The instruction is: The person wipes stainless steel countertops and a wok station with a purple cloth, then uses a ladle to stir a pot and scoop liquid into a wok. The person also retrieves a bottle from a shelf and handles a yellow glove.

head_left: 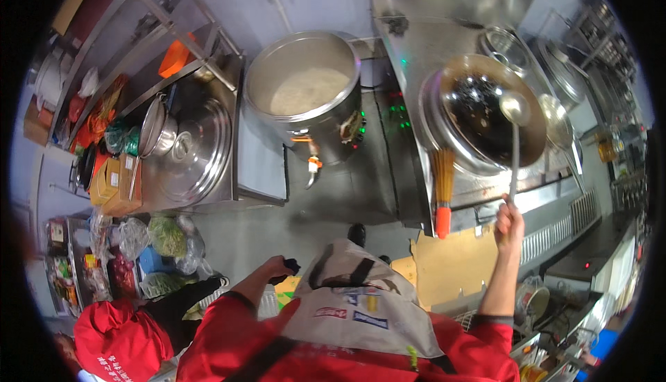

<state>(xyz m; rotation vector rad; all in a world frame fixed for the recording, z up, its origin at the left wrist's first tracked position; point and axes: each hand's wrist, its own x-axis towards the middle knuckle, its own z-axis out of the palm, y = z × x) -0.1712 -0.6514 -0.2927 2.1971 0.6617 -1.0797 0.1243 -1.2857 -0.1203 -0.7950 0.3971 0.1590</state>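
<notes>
My right hand (510,225) is closed round the long handle of a metal ladle (515,153). The bowl of this ladle hangs over the right side of a wok (533,142), which holds dark liquid with bits floating in it. The wok sits on a round burner of the steel stove. Left of the wok, a bamboo wok brush (444,182) with an orange-red end lies along the stove's front corner. Low at my left side, my left hand (279,268) is closed on a dark cloth (293,267), apart from the stove.
A tall stockpot (262,82) of pale, cloudy liquid stands between stove and left counter. On that counter lies a large round lid (211,167). A strainer (557,120) rests right of the wok. Another person in a red top (125,337) bends at lower left, near bagged vegetables (168,236).
</notes>
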